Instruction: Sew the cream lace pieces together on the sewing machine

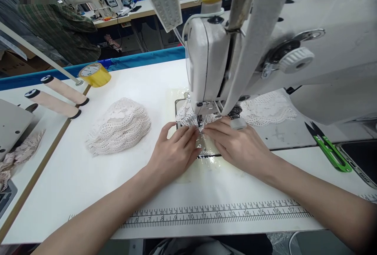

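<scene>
White lace fabric (187, 114) lies under the needle area of a white sewing machine (207, 54). My left hand (176, 147) is at the near left edge of this lace, fingers bent and pressed together on it just in front of the presser foot. From the right, my right hand (234, 139) presses the lace with its fingers close together, the fingertips near those of my left hand. Part of the right hand's back sits beneath the machine head. The fabric edge between the fingertips is mostly hidden.
A lace pile (119, 127) lies left, more lace (265, 107) behind my right hand. Green-handled snips (331, 151) and a dark phone-like device (361, 156) are right. Yellow tape (94, 75) and thread cones (54, 103) stand back left. A ruler strip (206, 215) runs along the front. A person sits beyond.
</scene>
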